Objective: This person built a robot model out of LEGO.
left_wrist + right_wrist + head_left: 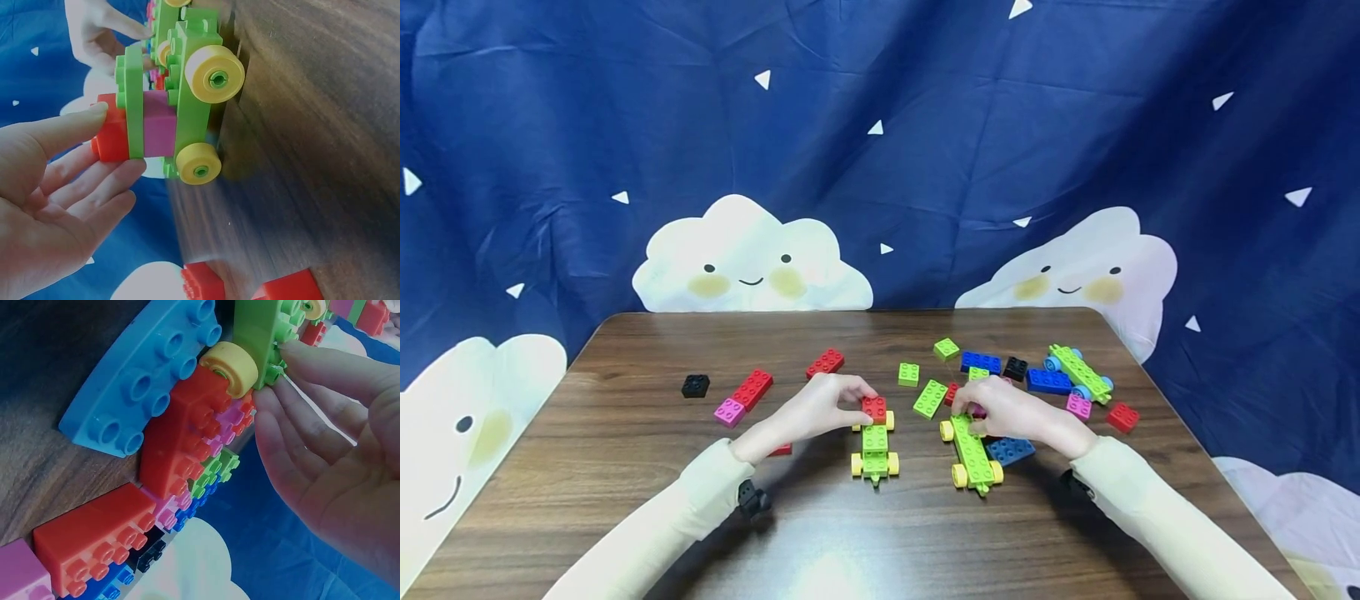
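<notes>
In the head view my left hand (820,408) pinches a red brick (874,408) on top of a small toy car with yellow wheels (892,464). The left wrist view shows this car from the side: the red brick (112,137) sits on a green plate (134,106), above a pink brick (160,125) on the green wheeled base (195,119). To the right, my right hand (1003,408) holds the far end of a second green wheeled base (973,458). Its thumb and fingers lie at the base's studded end (275,356).
A dark blue brick (1011,451) lies right beside the second base. Loose bricks are scattered behind, with a blue-wheeled green base (1080,372) at the back right. Joined red (752,389) and pink bricks and a black brick (696,385) lie on the left.
</notes>
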### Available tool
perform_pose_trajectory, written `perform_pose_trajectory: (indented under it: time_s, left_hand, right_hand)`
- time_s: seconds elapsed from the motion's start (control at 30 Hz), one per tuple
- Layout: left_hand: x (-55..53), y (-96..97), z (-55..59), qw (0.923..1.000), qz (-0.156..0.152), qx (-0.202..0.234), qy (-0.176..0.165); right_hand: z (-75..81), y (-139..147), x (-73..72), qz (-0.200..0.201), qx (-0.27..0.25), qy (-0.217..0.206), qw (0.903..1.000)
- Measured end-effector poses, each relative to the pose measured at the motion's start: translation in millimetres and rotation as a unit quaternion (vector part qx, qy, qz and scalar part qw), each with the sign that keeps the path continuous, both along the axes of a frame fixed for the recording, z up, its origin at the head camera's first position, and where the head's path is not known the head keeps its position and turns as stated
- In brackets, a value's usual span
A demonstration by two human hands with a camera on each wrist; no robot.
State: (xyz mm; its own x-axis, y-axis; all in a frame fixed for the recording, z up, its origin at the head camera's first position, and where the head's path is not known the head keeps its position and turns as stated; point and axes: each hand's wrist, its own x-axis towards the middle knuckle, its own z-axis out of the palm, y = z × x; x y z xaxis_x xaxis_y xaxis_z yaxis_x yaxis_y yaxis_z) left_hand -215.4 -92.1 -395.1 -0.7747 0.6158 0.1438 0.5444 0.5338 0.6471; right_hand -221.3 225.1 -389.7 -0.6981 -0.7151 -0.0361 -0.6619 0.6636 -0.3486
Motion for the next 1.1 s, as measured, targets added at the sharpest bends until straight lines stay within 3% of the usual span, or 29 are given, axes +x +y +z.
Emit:
perform_pose_trajectory:
  time_s: [0.47, 0.77, 1.1]
  left_hand:
    - [-20.7, 4.8, 2.0, 0.9995, 0.027, 0.004, -0.016]
    - [-37.8, 8.7, 1.3, 0.9988, 0.049, 0.001, -0.001]
    - [-52.9, 11.1, 1.3, 0.9988, 0.048, 0.008, 0.004]
  right_hand:
    - [-5.1, -1.5, -0.2, 0.014, -0.012, -0.008, 0.9998]
    - [-5.9, -3.9, 0.4, 0.018, -0.02, -0.007, 0.9996]
    - [-5.7, -10.5, 1.4, 0.026, -0.026, -0.023, 0.9991]
